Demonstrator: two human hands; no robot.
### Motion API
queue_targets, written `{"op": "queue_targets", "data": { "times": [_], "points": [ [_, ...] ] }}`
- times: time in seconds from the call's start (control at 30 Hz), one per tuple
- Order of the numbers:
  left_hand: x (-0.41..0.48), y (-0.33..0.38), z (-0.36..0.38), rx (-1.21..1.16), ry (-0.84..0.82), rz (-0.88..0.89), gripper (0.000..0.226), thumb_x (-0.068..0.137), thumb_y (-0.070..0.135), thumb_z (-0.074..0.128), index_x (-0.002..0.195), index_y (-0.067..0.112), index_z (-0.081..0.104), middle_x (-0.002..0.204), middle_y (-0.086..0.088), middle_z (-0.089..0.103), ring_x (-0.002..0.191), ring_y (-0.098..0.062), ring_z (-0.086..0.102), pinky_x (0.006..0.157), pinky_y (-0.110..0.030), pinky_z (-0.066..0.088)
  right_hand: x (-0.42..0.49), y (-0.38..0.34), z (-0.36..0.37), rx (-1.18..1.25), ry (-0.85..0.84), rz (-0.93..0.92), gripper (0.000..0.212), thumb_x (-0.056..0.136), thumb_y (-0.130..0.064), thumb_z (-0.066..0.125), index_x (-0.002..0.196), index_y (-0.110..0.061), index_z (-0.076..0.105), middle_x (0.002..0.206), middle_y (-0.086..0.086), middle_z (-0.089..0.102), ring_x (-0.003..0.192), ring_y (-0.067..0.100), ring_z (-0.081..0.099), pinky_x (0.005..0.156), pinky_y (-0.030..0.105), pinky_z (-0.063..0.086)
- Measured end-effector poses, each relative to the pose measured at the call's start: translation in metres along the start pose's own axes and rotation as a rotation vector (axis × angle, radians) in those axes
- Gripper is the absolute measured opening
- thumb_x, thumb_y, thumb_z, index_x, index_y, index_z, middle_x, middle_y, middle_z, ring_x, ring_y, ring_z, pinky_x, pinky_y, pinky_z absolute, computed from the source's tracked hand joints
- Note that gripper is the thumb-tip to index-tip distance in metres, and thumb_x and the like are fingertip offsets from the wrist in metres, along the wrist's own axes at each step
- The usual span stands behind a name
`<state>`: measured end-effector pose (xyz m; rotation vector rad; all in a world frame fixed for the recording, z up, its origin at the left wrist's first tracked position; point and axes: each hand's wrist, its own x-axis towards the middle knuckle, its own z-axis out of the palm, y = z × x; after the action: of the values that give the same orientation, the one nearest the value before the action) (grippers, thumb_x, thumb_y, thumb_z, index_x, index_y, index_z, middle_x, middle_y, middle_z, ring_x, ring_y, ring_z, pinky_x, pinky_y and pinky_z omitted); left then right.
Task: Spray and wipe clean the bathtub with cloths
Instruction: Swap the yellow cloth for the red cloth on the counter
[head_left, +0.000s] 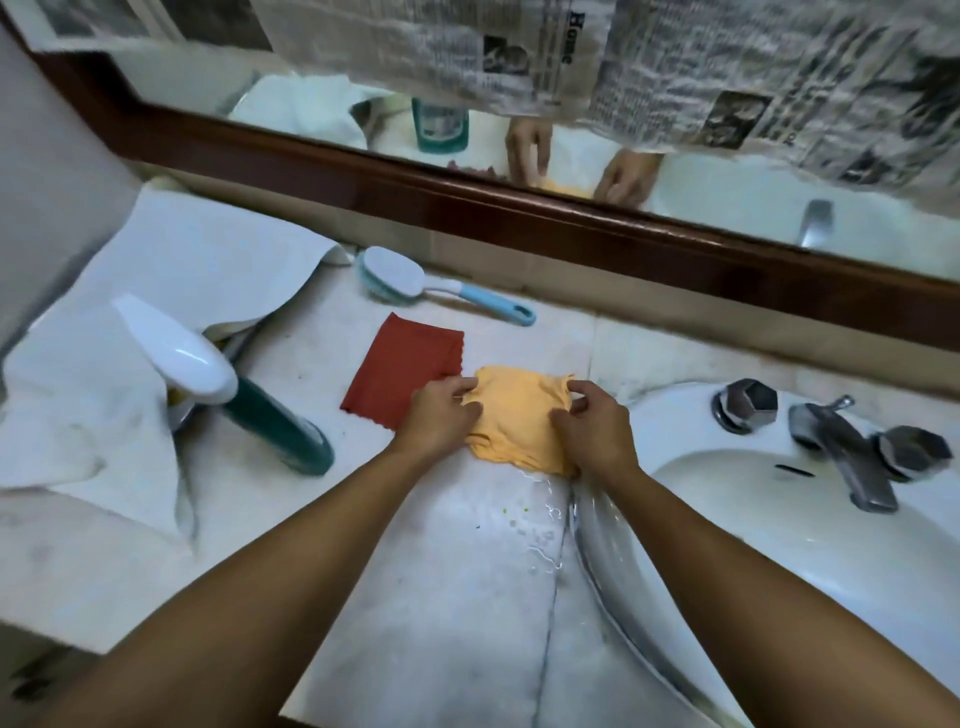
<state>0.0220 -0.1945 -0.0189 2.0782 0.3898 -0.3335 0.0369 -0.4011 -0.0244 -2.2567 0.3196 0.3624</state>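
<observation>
Marble counter bears a crumpled yellow cloth, pinched by left hand and right hand.

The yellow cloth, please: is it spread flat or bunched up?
Bunched up: the yellow cloth is wrinkled, its edges gathered where the left hand and right hand pinch it on the countertop.

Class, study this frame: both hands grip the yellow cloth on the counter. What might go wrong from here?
The left hand grips the yellow cloth over the red cloth, so lifting may drag that along. The right hand works beside spilled water on the counter, which could soak the cloth. The spray bottle stands near the left forearm and might get knocked.
</observation>
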Motion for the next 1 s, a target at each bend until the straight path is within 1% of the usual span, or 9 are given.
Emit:
{"op": "queue_targets", "data": {
  "times": [0.1, 0.17, 0.27, 0.4, 0.53, 0.67, 0.77, 0.87, 1.0],
  "points": [
    [-0.004, -0.004, -0.014, 0.023, 0.107, 0.014, 0.029, 0.093, 0.016, 0.062, 0.12, 0.018, 0.073, 0.12, 0.001, 0.072, 0.111, -0.016, 0.063, 0.092, -0.025, 0.048, 0.0, -0.01, 0.005, -0.259, 0.108, -0.106, 0.043, 0.09, -0.023, 0.064, 0.133, -0.021, 0.061, 0.131, 0.004, 0.058, 0.12, 0.027, 0.054, 0.098, 0.038, 0.044],
    [-0.003, -0.007, -0.026, 0.049, 0.218, 0.005, 0.02, 0.095, 0.015, 0.061, 0.109, 0.017, 0.075, 0.11, 0.0, 0.073, 0.103, -0.018, 0.064, 0.088, -0.029, 0.051, 0.004, -0.023, 0.014, -0.388, 0.165, -0.244, 0.041, 0.091, -0.024, 0.064, 0.131, -0.02, 0.062, 0.136, 0.004, 0.054, 0.126, 0.028, 0.047, 0.104, 0.042, 0.038],
    [0.006, -0.017, -0.038, 0.102, 0.372, -0.069, 0.013, 0.094, 0.017, 0.06, 0.098, 0.018, 0.073, 0.109, -0.001, 0.07, 0.102, -0.021, 0.062, 0.088, -0.034, 0.053, 0.016, -0.051, 0.037, -0.379, 0.084, -0.358, 0.033, 0.095, -0.026, 0.062, 0.128, -0.021, 0.065, 0.135, 0.0, 0.055, 0.127, 0.023, 0.043, 0.107, 0.039, 0.033],
    [0.02, -0.032, -0.045, 0.215, 0.427, -0.195, 0.026, 0.093, 0.023, 0.059, 0.117, 0.019, 0.066, 0.135, -0.004, 0.054, 0.129, -0.027, 0.044, 0.11, -0.04, 0.039, 0.036, -0.087, 0.074, -0.356, -0.07, -0.405, 0.039, 0.098, -0.035, 0.06, 0.135, -0.021, 0.061, 0.142, 0.0, 0.054, 0.131, 0.022, 0.044, 0.108, 0.037, 0.035],
    [0.026, -0.044, -0.045, 0.261, 0.423, -0.262, 0.043, 0.093, 0.027, 0.059, 0.136, 0.021, 0.053, 0.145, -0.005, 0.046, 0.135, -0.028, 0.036, 0.113, -0.041, 0.027, 0.056, -0.108, 0.1, -0.467, -0.156, -0.425, 0.055, 0.099, -0.045, 0.059, 0.148, -0.022, 0.047, 0.151, 0.001, 0.046, 0.137, 0.025, 0.039, 0.111, 0.041, 0.032],
    [0.034, -0.05, -0.046, 0.258, 0.425, -0.273, 0.051, 0.092, 0.028, 0.065, 0.139, 0.02, 0.049, 0.142, -0.007, 0.049, 0.132, -0.029, 0.041, 0.112, -0.042, 0.029, 0.069, -0.117, 0.116, -0.558, -0.125, -0.398, 0.06, 0.095, -0.049, 0.064, 0.144, -0.02, 0.048, 0.14, 0.007, 0.053, 0.129, 0.029, 0.04, 0.105, 0.044, 0.034],
    [0.041, -0.051, -0.049, 0.235, 0.421, -0.305, 0.059, 0.093, 0.032, 0.068, 0.145, 0.017, 0.045, 0.14, -0.009, 0.054, 0.132, -0.031, 0.045, 0.111, -0.044, 0.029, 0.076, -0.118, 0.121, -0.542, -0.14, -0.372, 0.037, 0.093, -0.044, 0.068, 0.118, -0.018, 0.063, 0.12, 0.008, 0.06, 0.119, 0.03, 0.047, 0.097, 0.044, 0.039],
    [0.047, -0.052, -0.049, 0.265, 0.426, -0.306, 0.04, 0.097, 0.034, 0.062, 0.133, 0.017, 0.061, 0.128, -0.009, 0.065, 0.121, -0.032, 0.054, 0.106, -0.044, 0.035, 0.077, -0.118, 0.122, -0.379, -0.165, -0.383, 0.016, 0.094, -0.031, 0.068, 0.095, -0.016, 0.063, 0.107, 0.008, 0.059, 0.108, 0.028, 0.053, 0.088, 0.038, 0.045],
    [0.04, -0.044, -0.051, 0.028, 0.458, -0.25, 0.024, 0.099, 0.027, 0.058, 0.117, 0.014, 0.066, 0.12, -0.008, 0.061, 0.111, -0.03, 0.059, 0.102, -0.04, 0.044, 0.065, -0.124, 0.108, 0.012, -0.215, -0.253, 0.013, 0.096, -0.026, 0.063, 0.093, -0.014, 0.059, 0.098, 0.003, 0.062, 0.089, 0.02, 0.059, 0.071, 0.033, 0.045]
  ]
}}
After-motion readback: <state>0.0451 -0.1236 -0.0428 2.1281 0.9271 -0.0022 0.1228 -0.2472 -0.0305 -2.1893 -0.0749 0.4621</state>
